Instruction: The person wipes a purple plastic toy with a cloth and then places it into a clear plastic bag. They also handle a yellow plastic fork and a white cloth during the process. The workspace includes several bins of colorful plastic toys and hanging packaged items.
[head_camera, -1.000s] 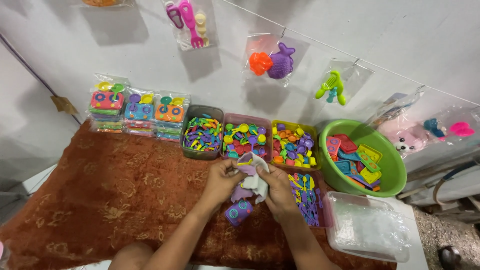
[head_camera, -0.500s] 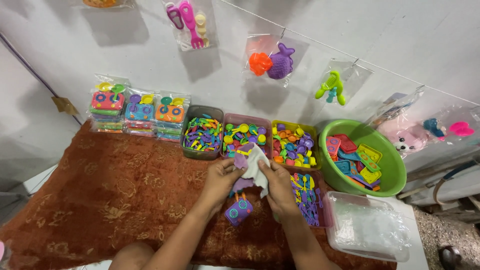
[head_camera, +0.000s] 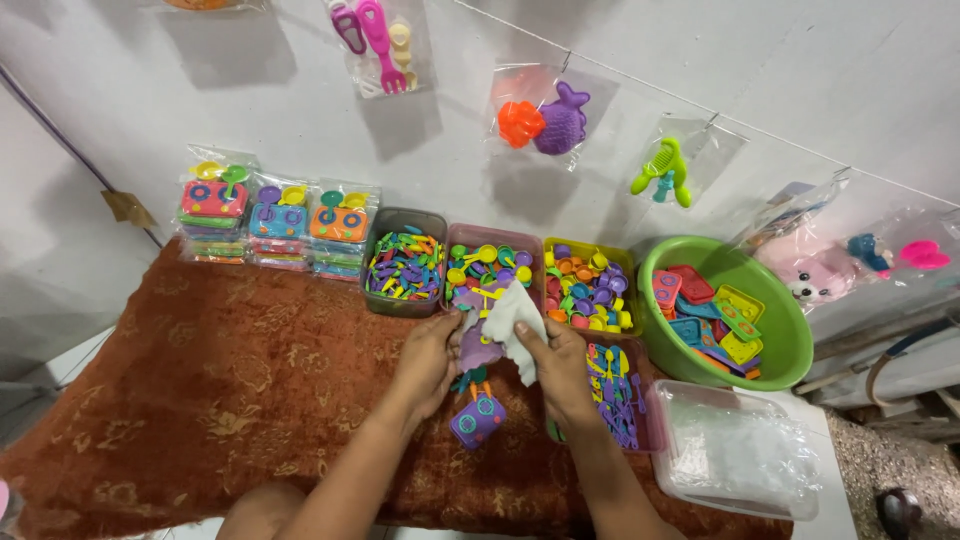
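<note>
**My two hands hold a little clear bag**

My left hand (head_camera: 432, 352) and my right hand (head_camera: 556, 362) are close together over the brown rug (head_camera: 200, 400). Both are pinching a small clear plastic bag (head_camera: 512, 322), which looks white and crinkly. My left fingers are curled on its left edge. My right fingers are closed on its lower right side. There are purple toy pieces (head_camera: 478, 345) at the bag, but I cannot tell if they are inside it.

Just below my hands, a small purple toy stove (head_camera: 477, 420) lies on the rug.

Behind the bag sit three small trays in a row: a grey tray (head_camera: 403, 264), a pink tray (head_camera: 490, 262) and a yellow tray (head_camera: 588, 285), all full of tiny bright toys. A green bowl (head_camera: 775, 345) with flat toy pieces is at the right. Near my right arm there is a tray of purple toy spoons (head_camera: 620, 395) and a clear box (head_camera: 735, 450) of bags.
</note>
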